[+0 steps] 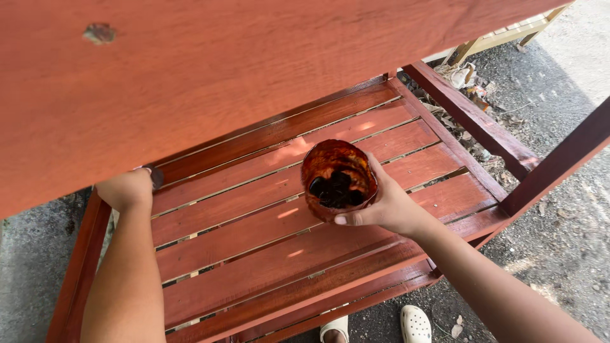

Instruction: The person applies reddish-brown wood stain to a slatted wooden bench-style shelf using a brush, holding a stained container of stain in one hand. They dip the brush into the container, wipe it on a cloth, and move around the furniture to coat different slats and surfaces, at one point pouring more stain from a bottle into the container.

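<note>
Overhead, the red-stained wooden top [210, 70] fills the near view, and the left hand [129, 188] is curled against its underside edge, seemingly around a dark brush or pad. Right hand [387, 206] grips a stain-smeared cup [337, 181] above the slatted shelf [305, 209]. It looks like staining in progress; a fresh dip into the cup seems likely.

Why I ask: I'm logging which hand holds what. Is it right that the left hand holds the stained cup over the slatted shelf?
Not quite: the head view shows the right hand holding the stained cup over the slatted shelf. The left hand is at the tabletop's edge.
</note>
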`<state>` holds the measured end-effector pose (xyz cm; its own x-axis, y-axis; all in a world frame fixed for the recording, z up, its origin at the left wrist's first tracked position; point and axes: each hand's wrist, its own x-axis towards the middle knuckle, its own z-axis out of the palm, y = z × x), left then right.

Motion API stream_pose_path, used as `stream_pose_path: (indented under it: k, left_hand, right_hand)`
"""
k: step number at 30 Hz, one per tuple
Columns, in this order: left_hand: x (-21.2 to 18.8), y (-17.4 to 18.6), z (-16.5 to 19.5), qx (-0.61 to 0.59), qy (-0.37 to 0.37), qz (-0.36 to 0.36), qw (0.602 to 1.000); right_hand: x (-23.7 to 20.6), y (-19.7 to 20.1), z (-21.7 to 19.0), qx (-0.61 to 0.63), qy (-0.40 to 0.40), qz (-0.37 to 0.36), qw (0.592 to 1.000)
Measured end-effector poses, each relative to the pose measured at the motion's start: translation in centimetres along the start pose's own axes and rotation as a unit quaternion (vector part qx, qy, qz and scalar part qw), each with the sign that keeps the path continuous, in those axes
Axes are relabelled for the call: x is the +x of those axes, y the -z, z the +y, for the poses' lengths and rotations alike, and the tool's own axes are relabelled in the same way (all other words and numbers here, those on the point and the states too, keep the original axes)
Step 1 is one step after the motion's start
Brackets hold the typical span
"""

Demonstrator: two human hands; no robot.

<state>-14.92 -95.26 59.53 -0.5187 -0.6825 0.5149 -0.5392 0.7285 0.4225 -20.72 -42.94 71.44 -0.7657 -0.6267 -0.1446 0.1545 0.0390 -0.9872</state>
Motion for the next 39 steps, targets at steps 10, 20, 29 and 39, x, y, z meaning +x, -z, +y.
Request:
stream_pose_path:
  k: [10,20,29,39]
  left_hand:
    - [-6.2,8.7,14.7,-0.437,0.118,-0.113,0.884]
    - [-13.6,23.4,36.7,-0.4,-0.263,-0.363,0.8]
    - [-20.2,22.8,42.7,-0.198,-0.22,-0.375,0.878]
    - [-20.9,26.6,41.0,-0.274,-0.17,-0.24,0.916]
  right_hand:
    - [-4.1,5.2,-1.6,-0.069,0.028,0.041,0.996]
    - [-4.9,7.4,-2.0,-0.078,0.047,-0.077,0.993]
    - [-5.9,7.3,-1.8,-0.108,0.098,-0.157,0.977]
    - [-5.2,6.2,-1.9,-0.064,0.09,-0.197,0.974]
